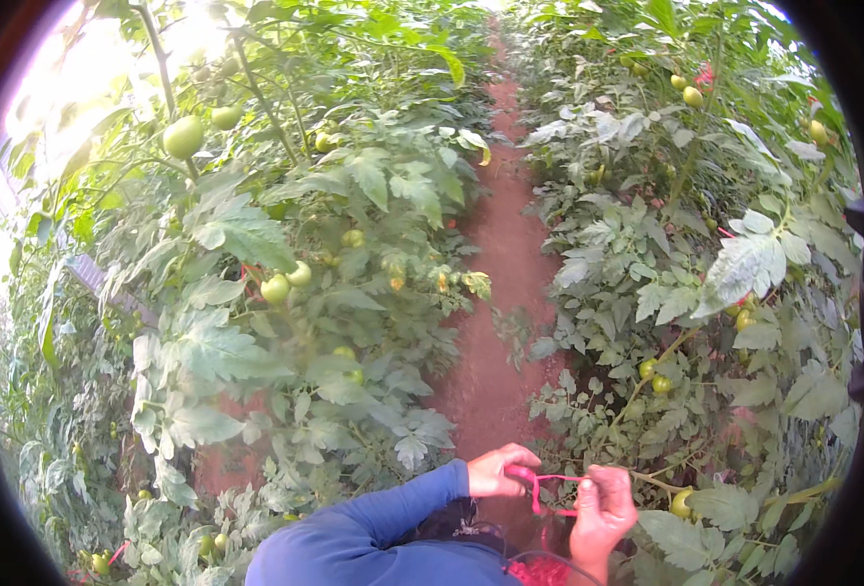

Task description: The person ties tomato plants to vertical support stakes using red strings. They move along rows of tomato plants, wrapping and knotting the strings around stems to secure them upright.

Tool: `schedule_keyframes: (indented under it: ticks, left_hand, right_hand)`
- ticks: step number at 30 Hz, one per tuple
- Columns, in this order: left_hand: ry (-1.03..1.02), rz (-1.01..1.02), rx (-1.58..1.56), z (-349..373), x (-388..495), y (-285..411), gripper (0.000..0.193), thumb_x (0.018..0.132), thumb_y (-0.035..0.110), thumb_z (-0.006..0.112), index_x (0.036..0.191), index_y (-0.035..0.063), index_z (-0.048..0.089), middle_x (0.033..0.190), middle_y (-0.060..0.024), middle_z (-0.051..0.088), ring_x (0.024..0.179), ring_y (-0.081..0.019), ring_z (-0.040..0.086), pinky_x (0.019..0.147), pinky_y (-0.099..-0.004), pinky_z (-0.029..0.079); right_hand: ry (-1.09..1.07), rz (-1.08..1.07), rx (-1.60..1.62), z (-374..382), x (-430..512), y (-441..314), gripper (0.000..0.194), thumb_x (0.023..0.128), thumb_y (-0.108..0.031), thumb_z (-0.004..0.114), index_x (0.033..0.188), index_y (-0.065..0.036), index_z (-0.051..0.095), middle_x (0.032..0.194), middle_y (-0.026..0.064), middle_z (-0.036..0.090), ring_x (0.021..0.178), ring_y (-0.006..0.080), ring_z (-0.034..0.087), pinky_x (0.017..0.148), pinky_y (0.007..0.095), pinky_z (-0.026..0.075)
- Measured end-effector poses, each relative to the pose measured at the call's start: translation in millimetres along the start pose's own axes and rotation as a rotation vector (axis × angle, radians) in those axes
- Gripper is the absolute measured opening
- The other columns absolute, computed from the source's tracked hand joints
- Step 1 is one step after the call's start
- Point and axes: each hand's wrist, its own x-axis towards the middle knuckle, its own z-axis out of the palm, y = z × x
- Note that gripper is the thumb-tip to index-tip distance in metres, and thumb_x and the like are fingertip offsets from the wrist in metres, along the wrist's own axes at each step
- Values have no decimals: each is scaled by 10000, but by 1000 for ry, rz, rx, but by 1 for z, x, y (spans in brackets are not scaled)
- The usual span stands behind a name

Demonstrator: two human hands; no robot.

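A strand of pink twine (537, 492) runs between my hands at the bottom of the view, bent into a loose open loop. My left hand (500, 472) grips a thicker bit of it between thumb and fingers. On the other side, my right hand (602, 513) pinches the twine between thumb and curled fingers. One length hangs down towards a bunch of pink twine (545, 570) at my front, partly hidden by my right wrist. Just right of that hand, a tomato stem (657, 482) carries a pale green tomato (682, 504).
Leafy tomato plants (256, 359) line the left side, with green tomatoes (183, 137) on them. Another row of plants (622, 271) stands on the right. A reddish soil path (505, 293) runs between the rows. A dark cable (549, 557) crosses my front.
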Motion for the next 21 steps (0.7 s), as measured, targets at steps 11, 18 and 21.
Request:
schedule_keyframes:
  ticks: [11,18,21]
  left_hand:
    - [-112,124,-296,50,24,20,207,1012,209,585,1045,21,666,837,-22,682,759,-101,643,718,-283,550]
    - [-70,63,-245,51,25,14,279,990,248,627,830,20,658,709,-26,656,652,-85,597,626,-254,493]
    - [-45,28,-213,48,23,9,338,987,287,627,768,31,653,669,-22,649,634,-89,599,621,-247,490]
  right_hand:
    - [-32,-10,-314,-26,-28,34,154,829,55,711,981,31,694,931,64,617,708,93,560,593,231,453]
    - [0,127,-317,-24,-44,35,98,838,-5,749,929,17,721,764,15,633,645,45,541,557,212,447]
    - [-72,138,-444,-16,-52,26,163,906,-122,703,1026,-13,721,934,122,741,819,193,690,752,333,554]
